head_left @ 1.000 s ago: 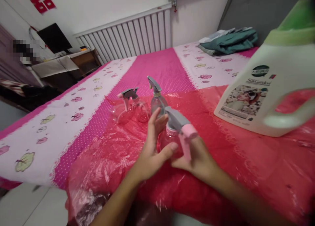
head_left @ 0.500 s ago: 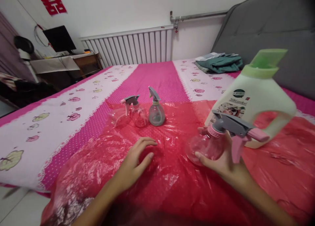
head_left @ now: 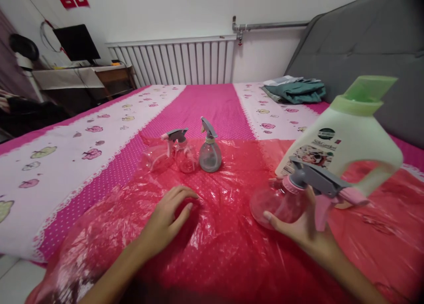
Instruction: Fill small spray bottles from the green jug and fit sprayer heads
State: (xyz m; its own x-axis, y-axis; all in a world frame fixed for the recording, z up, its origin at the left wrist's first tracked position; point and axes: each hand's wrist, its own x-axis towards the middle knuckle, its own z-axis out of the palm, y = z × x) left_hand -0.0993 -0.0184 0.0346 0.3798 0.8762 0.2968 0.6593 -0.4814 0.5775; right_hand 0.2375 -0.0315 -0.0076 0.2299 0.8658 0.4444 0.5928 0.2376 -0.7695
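Note:
My right hand (head_left: 304,226) is wrapped round the clear bowl of a spray bottle (head_left: 276,203) with a pink collar and a grey and pink trigger head; the bottle leans, its nozzle towards the right. Resting on the red plastic sheet (head_left: 225,251), my left hand (head_left: 174,209) holds nothing, thumb and fingers apart and slightly curled. Beyond it stands a grey spray bottle (head_left: 210,156). Left of that one is a pink spray bottle (head_left: 186,158), with another clear pinkish bottle (head_left: 155,157) lying beside it, partly overlapped.
A large pale detergent jug (head_left: 308,134) with a green cap stands tilted just behind my right hand. Folded clothes (head_left: 294,91) lie farther back on the bed (head_left: 212,100), by a grey headboard (head_left: 357,43). A radiator (head_left: 175,63) lines the wall; a monitor (head_left: 77,43) stands at left.
My left hand has shifted a little to the left over the sheet. The right hand keeps its hold on the spray bottle, nearly in place. The view has moved slightly.

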